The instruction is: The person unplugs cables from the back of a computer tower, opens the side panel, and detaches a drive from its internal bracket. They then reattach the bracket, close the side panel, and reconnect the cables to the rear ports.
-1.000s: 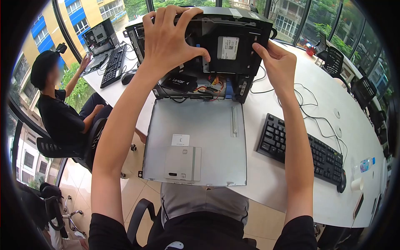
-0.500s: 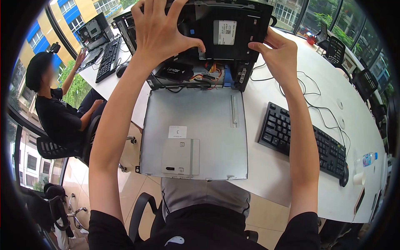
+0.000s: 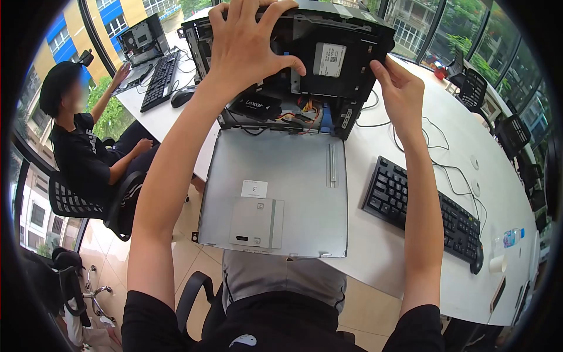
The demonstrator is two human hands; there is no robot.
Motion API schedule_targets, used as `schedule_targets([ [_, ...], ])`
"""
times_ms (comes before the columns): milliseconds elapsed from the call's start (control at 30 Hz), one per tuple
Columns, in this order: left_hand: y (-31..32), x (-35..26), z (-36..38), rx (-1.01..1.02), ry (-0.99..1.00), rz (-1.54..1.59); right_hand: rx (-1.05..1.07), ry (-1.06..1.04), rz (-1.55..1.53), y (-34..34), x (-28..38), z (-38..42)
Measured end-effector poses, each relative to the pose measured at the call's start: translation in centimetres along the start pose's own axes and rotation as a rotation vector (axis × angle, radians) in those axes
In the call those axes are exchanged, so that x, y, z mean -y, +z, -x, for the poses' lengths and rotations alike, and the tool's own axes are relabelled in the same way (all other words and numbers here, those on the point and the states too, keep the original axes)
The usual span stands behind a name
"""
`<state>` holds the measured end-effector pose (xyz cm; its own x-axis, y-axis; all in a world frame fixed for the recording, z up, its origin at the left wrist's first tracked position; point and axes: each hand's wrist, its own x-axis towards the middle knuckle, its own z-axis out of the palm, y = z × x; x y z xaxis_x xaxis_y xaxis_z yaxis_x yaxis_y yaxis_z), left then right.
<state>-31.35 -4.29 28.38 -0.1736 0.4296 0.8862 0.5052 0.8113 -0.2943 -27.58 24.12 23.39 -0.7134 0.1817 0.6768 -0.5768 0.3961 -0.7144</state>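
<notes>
An opened desktop computer case (image 3: 338, 120) stands at the table's edge, with a black drive cage (image 3: 363, 44) raised at its top. My left hand (image 3: 249, 50) grips the cage's upper left, fingers curled over the top edge and thumb stretched across the face. At the cage's right edge, my right hand (image 3: 402, 97) holds on with thumb and fingers; the fingertips are partly hidden. Below the cage sit a black Lexar drive (image 3: 256, 107) and coloured wires (image 3: 308, 105). A grey metal side panel (image 3: 293, 176) lies toward me, overhanging the table edge.
A black keyboard (image 3: 384, 190) and mouse (image 3: 477, 258) lie right, near cables (image 3: 448, 167), a bottle (image 3: 514, 237) and a paper cup (image 3: 498, 262). At left, a seated person (image 3: 88, 141) reaches toward another opened computer (image 3: 142, 41) beside a keyboard (image 3: 158, 79).
The case and drive cage have turned slightly and shifted right in view. My left hand moved with the cage; my right thumb slid from its face to its edge. The camera view shifted too.
</notes>
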Motion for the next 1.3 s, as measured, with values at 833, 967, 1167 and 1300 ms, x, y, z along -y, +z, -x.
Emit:
schedule_targets([
  [833,-2.4,0.9,2.4,-0.055,0.076,0.077,0.182,0.095,0.085,-3.6,1.2,-0.2],
  [967,-4.7,-1.2,5.2,-0.005,0.026,0.204,0.255,0.173,0.116,-4.6,1.2,-0.3],
  [1167,-4.8,-3.4,8.7,0.128,-0.049,0.372,0.284,0.183,0.169,-4.1,1.2,-0.2],
  [1300,-4.3,-3.2,8.7,0.098,-0.094,0.344,0.346,0.156,0.253,-3.5,1.0,0.5],
])
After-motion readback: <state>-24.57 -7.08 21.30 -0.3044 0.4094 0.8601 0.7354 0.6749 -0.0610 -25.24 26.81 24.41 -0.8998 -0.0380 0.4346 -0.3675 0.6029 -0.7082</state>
